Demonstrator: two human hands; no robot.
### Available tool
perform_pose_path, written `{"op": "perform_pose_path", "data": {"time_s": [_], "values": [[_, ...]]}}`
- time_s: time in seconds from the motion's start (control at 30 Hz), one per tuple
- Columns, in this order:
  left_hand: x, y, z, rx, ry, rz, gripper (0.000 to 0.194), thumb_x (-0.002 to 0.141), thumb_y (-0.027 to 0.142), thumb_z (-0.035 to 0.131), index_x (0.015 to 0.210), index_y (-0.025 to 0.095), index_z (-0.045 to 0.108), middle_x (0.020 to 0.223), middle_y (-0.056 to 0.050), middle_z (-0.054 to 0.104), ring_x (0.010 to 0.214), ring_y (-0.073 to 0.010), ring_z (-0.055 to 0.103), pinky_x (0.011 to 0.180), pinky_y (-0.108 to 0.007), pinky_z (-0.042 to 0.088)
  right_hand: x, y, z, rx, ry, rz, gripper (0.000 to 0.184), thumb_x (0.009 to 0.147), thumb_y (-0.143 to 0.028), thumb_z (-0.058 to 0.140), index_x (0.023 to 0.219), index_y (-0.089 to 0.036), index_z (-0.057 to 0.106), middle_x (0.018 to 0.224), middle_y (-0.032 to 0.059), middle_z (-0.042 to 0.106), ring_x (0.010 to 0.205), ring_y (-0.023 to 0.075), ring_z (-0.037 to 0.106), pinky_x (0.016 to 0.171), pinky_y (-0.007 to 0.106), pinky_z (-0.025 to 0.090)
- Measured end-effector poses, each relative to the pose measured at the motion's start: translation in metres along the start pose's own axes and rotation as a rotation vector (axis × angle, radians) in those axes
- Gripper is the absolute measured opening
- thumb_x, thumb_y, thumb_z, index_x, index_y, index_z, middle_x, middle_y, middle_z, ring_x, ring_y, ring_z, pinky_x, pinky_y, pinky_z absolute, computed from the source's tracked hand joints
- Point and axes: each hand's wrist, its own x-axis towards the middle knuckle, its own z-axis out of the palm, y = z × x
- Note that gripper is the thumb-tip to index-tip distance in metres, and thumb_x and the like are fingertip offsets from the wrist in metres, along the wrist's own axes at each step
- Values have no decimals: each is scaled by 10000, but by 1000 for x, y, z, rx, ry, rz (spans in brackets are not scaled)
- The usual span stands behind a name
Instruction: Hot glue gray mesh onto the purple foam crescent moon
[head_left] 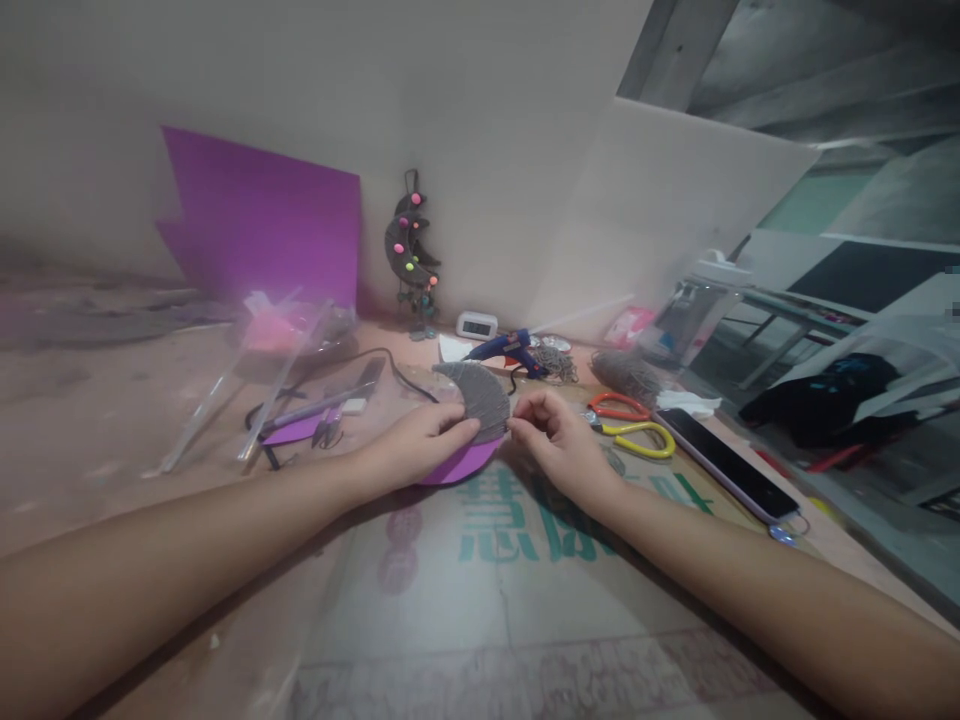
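My left hand [429, 440] grips a crescent moon shape [480, 400] wrapped in grey yarn, thumb pressed on its near face. From under the crescent's lower edge a purple paper piece [465, 464] sticks out. At the crescent's right edge, my right hand [555, 435] is closed in a pinch, its fingertips close against the yarn. Whatever lies between those fingertips is too small to make out. Just behind the crescent rests a blue glue gun [504, 347]. Scissors with orange and yellow handles [641, 440] lie right of my right hand.
Grey yarn [624, 374] and a phone [727, 465] lie on the right. A decorated moon hanging [409, 245] leans on the wall beside purple sheets [277, 220]. A small digital clock [477, 325] stands at the back. Clear sticks [281, 385] project at left. Printed cardboard [420, 640] covers the front.
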Motion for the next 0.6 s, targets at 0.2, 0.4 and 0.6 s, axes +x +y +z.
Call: {"op": "perform_pose_path", "data": {"time_s": [0.2,0.4,0.6], "values": [[1,-2,-1,-18,-24,-22,340,891,412,416,647,182,473,651,25,480,611,-132,435,581,-255,317,5,-2,-2,-16,-121,64,169,872,-359,525,861,-191,531,765,-6,545,702,133,521,653,250,418],[0,-2,0,-41,-64,-12,372,900,471,392,689,174,469,672,30,459,639,-127,432,590,-243,321,5,-5,-4,-171,-160,26,301,886,-369,491,657,-175,523,638,-21,510,633,122,486,619,236,379],[-1,1,0,7,-61,4,296,839,445,511,745,165,530,704,27,523,636,-128,462,565,-233,328,3,-7,-4,-181,-131,36,308,893,-374,486,651,-184,503,605,-29,492,579,111,466,577,226,372]]}}
